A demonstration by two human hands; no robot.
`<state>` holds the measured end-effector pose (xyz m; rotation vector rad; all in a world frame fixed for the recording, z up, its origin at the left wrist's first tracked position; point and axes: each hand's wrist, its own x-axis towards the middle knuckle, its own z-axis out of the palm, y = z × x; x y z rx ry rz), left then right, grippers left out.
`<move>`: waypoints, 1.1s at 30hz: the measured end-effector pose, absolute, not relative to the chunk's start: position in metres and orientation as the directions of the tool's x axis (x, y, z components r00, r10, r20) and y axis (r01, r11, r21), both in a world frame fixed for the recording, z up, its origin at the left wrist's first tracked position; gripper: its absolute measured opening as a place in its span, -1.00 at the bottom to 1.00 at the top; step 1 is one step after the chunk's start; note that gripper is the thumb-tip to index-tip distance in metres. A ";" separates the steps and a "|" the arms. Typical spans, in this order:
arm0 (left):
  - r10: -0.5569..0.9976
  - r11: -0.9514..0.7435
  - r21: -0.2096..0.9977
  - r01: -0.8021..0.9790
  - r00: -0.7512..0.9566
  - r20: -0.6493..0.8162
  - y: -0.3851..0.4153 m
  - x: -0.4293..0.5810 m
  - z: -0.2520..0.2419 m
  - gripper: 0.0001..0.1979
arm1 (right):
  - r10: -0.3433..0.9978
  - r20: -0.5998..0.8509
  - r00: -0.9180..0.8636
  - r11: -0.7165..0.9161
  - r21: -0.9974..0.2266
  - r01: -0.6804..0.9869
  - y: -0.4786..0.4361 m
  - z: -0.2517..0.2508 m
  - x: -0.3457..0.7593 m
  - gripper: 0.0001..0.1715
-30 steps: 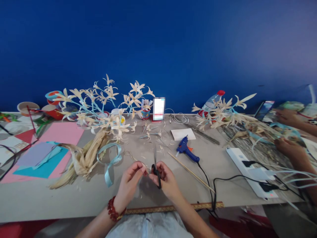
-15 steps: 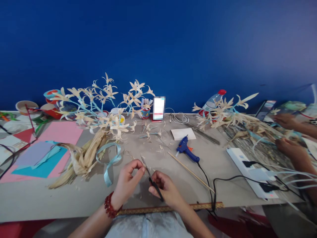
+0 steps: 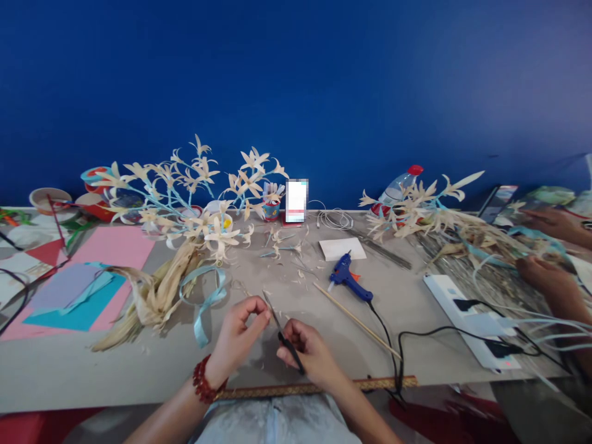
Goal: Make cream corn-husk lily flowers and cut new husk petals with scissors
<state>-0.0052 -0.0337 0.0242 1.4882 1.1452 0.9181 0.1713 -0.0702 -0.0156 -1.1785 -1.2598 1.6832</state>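
Note:
My right hand grips a pair of black-handled scissors, blades pointing up and left toward my left fingertips. My left hand, with a red bead bracelet on its wrist, is pinched shut on a small pale scrap that I cannot make out. Both hands hover over the near middle of the grey table. Small pale trimmings lie scattered on the table just beyond them.
A blue glue gun and a thin wooden stick lie to the right, with black cables and a white power strip. Dried husks, a light-blue ribbon, coloured paper and husk flower branches sit left. Another person's hands work at far right.
The scissors have tilted from upright to leaning left, and both hands have dropped slightly toward me. The left hand stays pinched.

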 end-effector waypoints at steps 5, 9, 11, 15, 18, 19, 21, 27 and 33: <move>0.963 -0.023 0.987 0.159 0.270 -0.021 -0.034 -0.005 0.026 -0.80 | 0.903 -0.265 -0.338 -0.293 -0.956 -0.033 -0.073 -0.018 0.171 -0.42; 0.959 -0.015 0.993 0.121 0.283 -0.020 -0.034 -0.005 0.031 -0.79 | 0.904 -0.266 -0.335 -0.303 -0.951 -0.064 -0.074 -0.019 0.169 -0.42; 0.955 -0.006 0.994 0.105 0.296 -0.026 -0.033 -0.006 0.032 -0.78 | 0.905 -0.266 -0.332 -0.303 -0.951 -0.063 -0.074 -0.019 0.170 -0.42; 0.936 0.042 0.996 0.076 0.347 -0.066 -0.030 -0.009 0.035 -0.76 | 0.891 -0.272 -0.364 -0.313 -0.948 -0.056 -0.072 -0.019 0.175 -0.42; 0.912 0.097 0.994 0.053 0.395 -0.110 -0.027 -0.012 0.038 -0.75 | 0.866 -0.275 -0.418 -0.332 -0.941 -0.069 -0.071 -0.015 0.180 -0.40; 0.904 0.113 0.993 0.046 0.411 -0.122 -0.026 -0.014 0.039 -0.76 | 0.855 -0.278 -0.438 -0.341 -0.938 -0.070 -0.070 -0.014 0.182 -0.39; 0.887 0.135 0.990 0.039 0.441 -0.138 -0.025 -0.016 0.041 -0.76 | 0.836 -0.284 -0.469 -0.356 -0.932 -0.069 -0.069 -0.011 0.184 -0.37; 0.861 0.141 0.989 0.033 0.489 -0.139 -0.022 -0.020 0.043 -0.78 | 0.826 -0.294 -0.482 -0.361 -0.931 -0.050 -0.069 -0.009 0.185 -0.38; 0.877 0.140 0.990 0.021 0.461 -0.134 -0.023 -0.015 0.044 -0.78 | 0.847 -0.273 -0.455 -0.345 -0.935 -0.082 -0.071 -0.010 0.183 -0.39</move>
